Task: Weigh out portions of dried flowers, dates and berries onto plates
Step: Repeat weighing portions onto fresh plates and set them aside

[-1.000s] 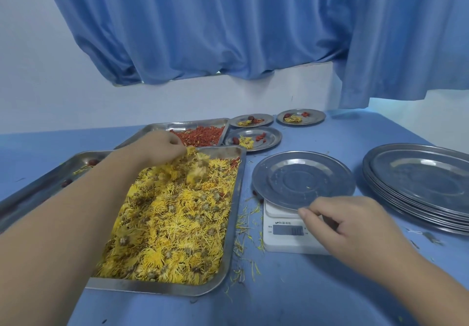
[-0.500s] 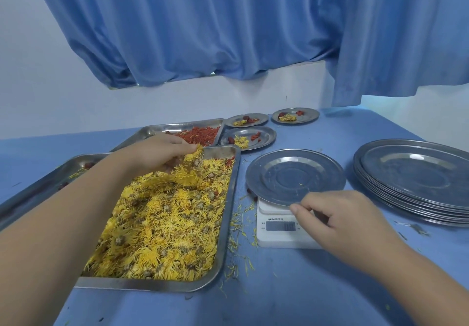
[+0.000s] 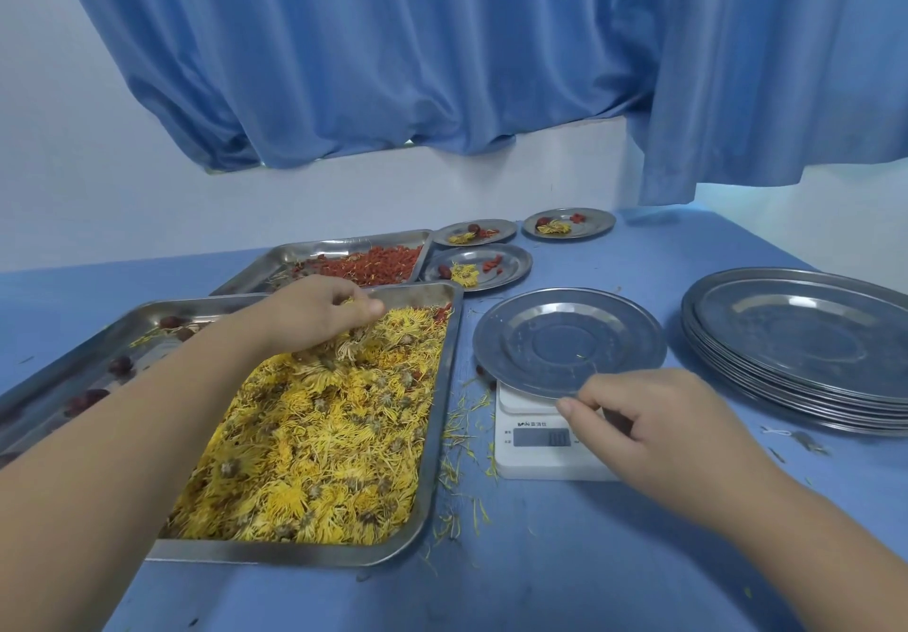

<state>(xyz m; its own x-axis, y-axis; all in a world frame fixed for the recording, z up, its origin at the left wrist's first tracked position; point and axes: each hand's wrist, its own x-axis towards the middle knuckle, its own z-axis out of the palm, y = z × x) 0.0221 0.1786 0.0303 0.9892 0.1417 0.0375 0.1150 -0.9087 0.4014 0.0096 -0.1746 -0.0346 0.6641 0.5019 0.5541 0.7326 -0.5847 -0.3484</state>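
A steel tray (image 3: pixel 444 415) full of dried yellow flowers (image 3: pixel 319 449) lies at front left. My left hand (image 3: pixel 314 312) is at its far end, fingers curled down into the flowers and gripping a clump. An empty steel plate (image 3: pixel 565 336) sits on a white scale (image 3: pixel 535 464) whose display shows zero. My right hand (image 3: pixel 653 430) is at the scale's front, with thumb and forefinger pinching the plate's near rim. Red berries (image 3: pixel 378 265) fill a tray behind. Dark dates (image 3: pixel 120 366) lie in the left tray, partly hidden by my arm.
Three small plates (image 3: pixel 511 270) (image 3: pixel 501 238) (image 3: pixel 597 223) with flowers, berries and a date stand at the back. A stack of large empty plates (image 3: pixel 806 336) is on the right. Loose petals (image 3: pixel 462 435) litter the blue table between tray and scale.
My left hand, which had a clump of flowers lifted above the pile, has sunk back into the flowers at the tray's far end. My right hand stays at the plate's rim.
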